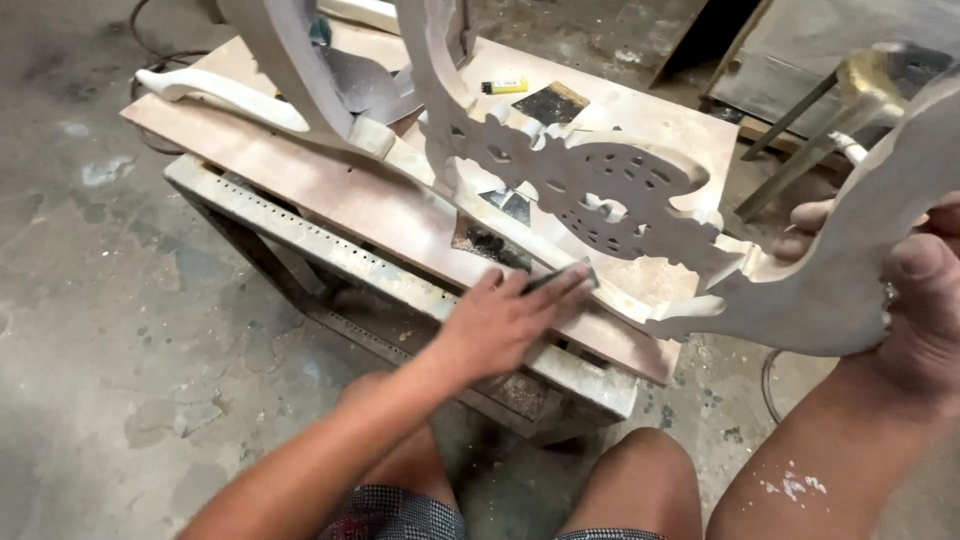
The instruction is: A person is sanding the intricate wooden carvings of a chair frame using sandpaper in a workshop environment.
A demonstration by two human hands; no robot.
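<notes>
Head view shows a big carved frame (600,190) lying across a board (330,190), its end gripped by the right hand (925,290). Left hand (505,315) lies flat, fingers pressing sandpaper (560,277) under the frame's lower edge; even pressure along the curve seems best.

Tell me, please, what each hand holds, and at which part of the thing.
The right hand grips the carved grey-white wooden frame at its near curved end. The left hand presses a small piece of sandpaper flat under its fingers against the frame's lower edge.
</notes>
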